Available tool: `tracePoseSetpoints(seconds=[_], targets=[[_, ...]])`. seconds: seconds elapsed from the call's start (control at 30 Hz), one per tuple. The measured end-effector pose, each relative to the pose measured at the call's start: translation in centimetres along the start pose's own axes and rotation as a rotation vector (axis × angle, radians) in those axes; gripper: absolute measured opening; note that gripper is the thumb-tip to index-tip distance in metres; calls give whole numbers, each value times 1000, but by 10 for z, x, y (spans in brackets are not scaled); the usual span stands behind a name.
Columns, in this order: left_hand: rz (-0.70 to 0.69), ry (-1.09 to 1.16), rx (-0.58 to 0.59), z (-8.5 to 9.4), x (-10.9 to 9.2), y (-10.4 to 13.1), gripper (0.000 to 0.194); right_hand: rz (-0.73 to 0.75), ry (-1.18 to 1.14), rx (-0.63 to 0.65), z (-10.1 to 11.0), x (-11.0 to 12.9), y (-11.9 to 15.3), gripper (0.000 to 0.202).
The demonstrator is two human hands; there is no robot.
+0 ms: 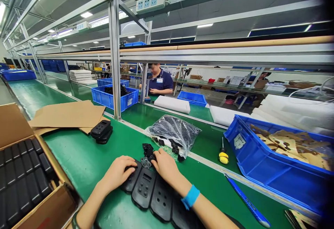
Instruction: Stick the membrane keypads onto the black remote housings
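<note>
Several black oval plastic housings [143, 189] lie in a slanting row on the green bench top. My left hand [120, 170] rests over the housing at the row's far left end, its fingers curled onto the part; whether they grip it is hidden. Beyond the row, my right hand [164, 164] has its fingers bent down at a small heap of black rubber pads [148, 149]. A grey pad [146, 163] lies between my two hands. What the right fingertips hold is too small to tell. A clear plastic bag [173, 131] with more black pads lies behind.
An open carton [44, 201] of black housings stands at left, near cardboard sheets [68, 115] and stacked housings [101, 131]. A yellow screwdriver [223, 156], a blue knife [246, 201] and a blue bin [271, 173] are at right. A person [163, 81] sits across the bench.
</note>
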State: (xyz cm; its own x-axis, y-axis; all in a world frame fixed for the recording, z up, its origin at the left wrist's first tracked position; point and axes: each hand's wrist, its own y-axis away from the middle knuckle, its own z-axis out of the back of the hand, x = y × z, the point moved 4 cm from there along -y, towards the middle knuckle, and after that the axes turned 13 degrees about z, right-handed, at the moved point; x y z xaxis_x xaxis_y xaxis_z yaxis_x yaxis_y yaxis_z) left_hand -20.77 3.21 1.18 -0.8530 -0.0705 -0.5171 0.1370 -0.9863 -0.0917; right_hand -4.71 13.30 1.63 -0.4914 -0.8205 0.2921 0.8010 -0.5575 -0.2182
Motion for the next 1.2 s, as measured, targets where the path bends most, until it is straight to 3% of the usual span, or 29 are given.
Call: tracePoseSetpoints(seconds=[0.13,0.27,0.47,0.6,0.8,1.2], targets=[[28,-85,-14,-9,-15,-31,24,-74,-104,-66,6,-24,-6,2],[38,-157,5,-26,-29,-55,22,-119,-274,-119,18,-27,19,9],[56,-143,19,-40,-34,-67,22,-185,-506,47,-5,-11,74,15],[62,-21,-51,-28,-36,-54,9,-139,-433,40,-7,-1,91,14],[84,252,-196,-5,-35,-19,16,88,-335,33,8,13,94,26],[311,665,-246,-2,-3,25,35,261,-167,105,7,26,107,22]])
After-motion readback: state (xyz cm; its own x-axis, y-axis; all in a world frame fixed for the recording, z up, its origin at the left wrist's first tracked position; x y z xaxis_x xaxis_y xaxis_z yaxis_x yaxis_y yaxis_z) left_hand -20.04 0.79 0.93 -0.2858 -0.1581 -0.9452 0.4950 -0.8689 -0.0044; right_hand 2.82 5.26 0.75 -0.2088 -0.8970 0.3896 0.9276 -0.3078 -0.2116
